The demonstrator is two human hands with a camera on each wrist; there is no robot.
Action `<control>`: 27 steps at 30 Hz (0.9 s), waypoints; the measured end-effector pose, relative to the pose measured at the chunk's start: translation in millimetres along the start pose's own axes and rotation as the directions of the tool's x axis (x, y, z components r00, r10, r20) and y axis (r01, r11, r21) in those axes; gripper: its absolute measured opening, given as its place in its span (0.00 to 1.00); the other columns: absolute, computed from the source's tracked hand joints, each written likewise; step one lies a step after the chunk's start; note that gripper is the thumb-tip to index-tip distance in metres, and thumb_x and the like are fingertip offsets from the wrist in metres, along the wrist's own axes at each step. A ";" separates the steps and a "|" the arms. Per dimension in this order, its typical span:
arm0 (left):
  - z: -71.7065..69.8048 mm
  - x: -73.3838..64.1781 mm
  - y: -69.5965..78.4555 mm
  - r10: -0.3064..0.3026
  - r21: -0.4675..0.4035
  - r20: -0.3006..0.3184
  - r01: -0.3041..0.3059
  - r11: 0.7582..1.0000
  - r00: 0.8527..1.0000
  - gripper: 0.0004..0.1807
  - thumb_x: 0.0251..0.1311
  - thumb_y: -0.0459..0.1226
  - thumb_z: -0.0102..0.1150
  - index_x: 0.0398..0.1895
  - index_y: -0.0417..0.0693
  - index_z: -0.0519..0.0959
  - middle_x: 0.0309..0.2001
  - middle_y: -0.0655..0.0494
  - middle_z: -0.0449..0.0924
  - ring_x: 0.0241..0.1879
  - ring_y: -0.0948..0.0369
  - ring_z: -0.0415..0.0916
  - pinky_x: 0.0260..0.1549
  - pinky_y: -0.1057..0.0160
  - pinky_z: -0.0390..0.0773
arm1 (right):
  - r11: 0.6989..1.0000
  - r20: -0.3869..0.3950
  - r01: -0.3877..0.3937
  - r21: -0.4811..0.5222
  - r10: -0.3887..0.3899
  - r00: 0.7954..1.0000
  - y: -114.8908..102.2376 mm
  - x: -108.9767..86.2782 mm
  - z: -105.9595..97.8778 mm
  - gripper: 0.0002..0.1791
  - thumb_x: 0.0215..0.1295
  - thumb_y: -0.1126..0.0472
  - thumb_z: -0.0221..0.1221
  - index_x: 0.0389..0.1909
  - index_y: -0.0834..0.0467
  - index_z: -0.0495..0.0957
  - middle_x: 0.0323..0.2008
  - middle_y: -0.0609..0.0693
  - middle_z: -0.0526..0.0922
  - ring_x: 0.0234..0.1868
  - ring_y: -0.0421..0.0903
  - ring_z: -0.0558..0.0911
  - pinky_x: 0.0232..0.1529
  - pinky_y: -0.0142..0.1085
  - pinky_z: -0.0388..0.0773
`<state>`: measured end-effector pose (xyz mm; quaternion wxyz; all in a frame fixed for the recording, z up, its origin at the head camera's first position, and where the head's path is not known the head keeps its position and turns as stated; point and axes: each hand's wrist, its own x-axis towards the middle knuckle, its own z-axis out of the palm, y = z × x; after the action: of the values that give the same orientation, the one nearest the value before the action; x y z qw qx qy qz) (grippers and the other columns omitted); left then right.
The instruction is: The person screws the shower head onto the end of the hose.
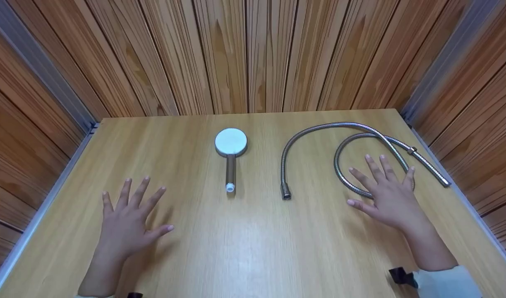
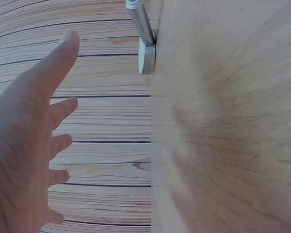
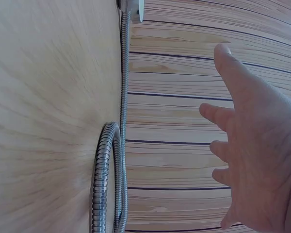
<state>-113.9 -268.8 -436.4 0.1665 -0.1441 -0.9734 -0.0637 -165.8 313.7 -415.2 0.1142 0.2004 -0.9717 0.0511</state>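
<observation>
Nearest me, at the right edge of the scene, is a pale cloth sleeve (image 1: 447,283) with a small black fitting (image 1: 403,277) beside it. Out of it reaches the person's right hand (image 1: 389,203), palm down, all five fingers spread well apart and clasping nothing. Level with it on the other side, the left hand (image 1: 124,229) has its fingers fanned just as wide, with nothing in its grasp either. Both hover over the pale wood-grain tabletop (image 1: 244,244), touching neither it nor anything on it, as the wrist views show.

A little farther in, between the hands, lies a shower head (image 1: 231,163) with a round white face and a grey-brown handle, its white end (image 1: 230,188) pointing towards the person. To its right a silver, ribbed metal hose (image 1: 384,139) lies looped, one end fitting (image 1: 286,192) near the handle but clearly apart from it. The right hand hangs over part of the loop, and a small collar (image 1: 412,150) sits on the stretch running towards the table's right edge.

As I judge it, the work stands at its very start: both pieces are laid out, neither held, nothing joined, so all the handling seems left to do.

Beyond the table rises a wall of brown wooden planks (image 1: 230,58).
</observation>
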 end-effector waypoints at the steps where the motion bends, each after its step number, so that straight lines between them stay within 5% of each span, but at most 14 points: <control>1: 0.4 0.3 0.2 -0.001 -0.003 0.001 0.001 1.000 1.000 0.48 0.48 0.69 0.61 0.73 0.68 0.61 0.75 0.47 0.52 0.73 0.37 0.41 0.61 0.24 0.27 | 1.000 0.000 0.000 0.001 0.000 1.000 0.1 0.2 0.2 0.42 0.61 0.33 0.58 0.74 0.43 0.59 0.75 0.62 0.49 0.76 0.61 0.38 0.58 0.73 0.16; 17: 2.9 16.1 7.5 -0.002 -0.034 0.050 0.004 0.999 0.999 0.48 0.48 0.68 0.62 0.74 0.69 0.60 0.76 0.46 0.50 0.73 0.36 0.40 0.59 0.21 0.33 | 0.995 0.011 0.061 0.075 -0.062 0.998 -0.9 10.9 4.1 0.43 0.61 0.36 0.60 0.74 0.46 0.59 0.75 0.63 0.47 0.76 0.60 0.42 0.68 0.65 0.22; 27: 14.4 24.9 10.4 0.029 -0.107 -0.033 -0.032 0.994 0.999 0.47 0.45 0.65 0.67 0.71 0.67 0.64 0.72 0.43 0.56 0.71 0.36 0.47 0.57 0.19 0.44 | 0.976 0.013 0.108 0.189 -0.113 0.994 -4.9 21.0 11.8 0.46 0.56 0.41 0.67 0.73 0.48 0.60 0.76 0.61 0.47 0.75 0.62 0.45 0.71 0.64 0.39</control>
<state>-137.7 -249.9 -440.5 0.1747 -0.1665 -0.9635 -0.1158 -185.0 299.6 -421.2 0.0858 0.2647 -0.9511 0.1339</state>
